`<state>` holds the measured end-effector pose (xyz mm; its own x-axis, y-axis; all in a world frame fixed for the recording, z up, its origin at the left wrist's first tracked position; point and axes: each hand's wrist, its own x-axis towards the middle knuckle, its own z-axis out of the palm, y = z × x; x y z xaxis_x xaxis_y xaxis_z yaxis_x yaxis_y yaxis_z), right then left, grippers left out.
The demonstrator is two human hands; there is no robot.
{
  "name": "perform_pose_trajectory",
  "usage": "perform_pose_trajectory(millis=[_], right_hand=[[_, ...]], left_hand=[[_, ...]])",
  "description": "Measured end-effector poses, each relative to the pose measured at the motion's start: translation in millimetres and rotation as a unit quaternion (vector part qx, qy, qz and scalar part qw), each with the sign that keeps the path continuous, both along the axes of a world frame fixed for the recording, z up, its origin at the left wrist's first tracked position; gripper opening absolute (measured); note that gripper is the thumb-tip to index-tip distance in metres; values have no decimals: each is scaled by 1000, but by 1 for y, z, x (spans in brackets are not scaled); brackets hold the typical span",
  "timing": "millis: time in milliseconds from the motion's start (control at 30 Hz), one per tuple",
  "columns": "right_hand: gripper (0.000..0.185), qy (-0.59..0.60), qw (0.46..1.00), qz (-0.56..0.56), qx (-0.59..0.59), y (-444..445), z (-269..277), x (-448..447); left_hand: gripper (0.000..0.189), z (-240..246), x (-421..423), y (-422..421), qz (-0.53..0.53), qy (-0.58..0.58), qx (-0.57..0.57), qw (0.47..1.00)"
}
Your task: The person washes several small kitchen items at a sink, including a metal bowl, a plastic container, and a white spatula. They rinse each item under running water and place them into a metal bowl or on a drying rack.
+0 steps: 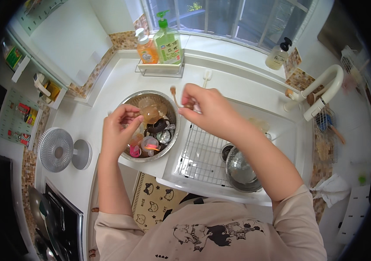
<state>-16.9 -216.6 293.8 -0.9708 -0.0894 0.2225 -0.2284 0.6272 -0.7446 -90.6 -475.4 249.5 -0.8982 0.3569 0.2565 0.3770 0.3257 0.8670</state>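
Note:
My left hand (120,127) is over the left side of a perforated stainless steel colander (177,130), its fingertips pinching a small translucent amber piece. The colander holds amber silicone-like pieces (151,114), a dark handled ring (157,127), a clear round part with pink and orange (149,144) and a pink piece (135,151). My right hand (205,106), between colander and sink, grips a small brownish piece with a thin curved tube (173,93) rising from it. What exactly these small parts are, I cannot tell.
Right of the colander, the white sink (283,143) holds a wire rack (201,156) and a metal bowl (242,169), partly behind my right forearm. A faucet (329,81) stands at the right, pump bottles (169,45) at the back. A fan (56,150) stands left, near a stove (64,208).

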Motion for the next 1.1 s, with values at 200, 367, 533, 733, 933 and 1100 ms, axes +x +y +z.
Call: perform_pose_trajectory(millis=[200,367,533,733,933,1100], right_hand=[[26,-65,996,56,38,-49,-69,-47],[36,-117,984,-8,132,-48,-88,-41],[39,78,996,14,31,0,-17,53],[39,355,929,83,60,61,51,201],[36,476,872,-82,-75,75,39,247],[32,561,815,-49,-137,126,19,266]], left_hand=[[19,-54,0,-9,27,-135,2,991],[27,-58,7,-3,22,-121,-118,985],[27,-36,21,21,88,78,-130,985],[19,-82,65,128,-147,71,-83,983],[24,-238,151,280,-467,-5,-352,811],[37,-372,207,337,-551,-31,-535,639]])
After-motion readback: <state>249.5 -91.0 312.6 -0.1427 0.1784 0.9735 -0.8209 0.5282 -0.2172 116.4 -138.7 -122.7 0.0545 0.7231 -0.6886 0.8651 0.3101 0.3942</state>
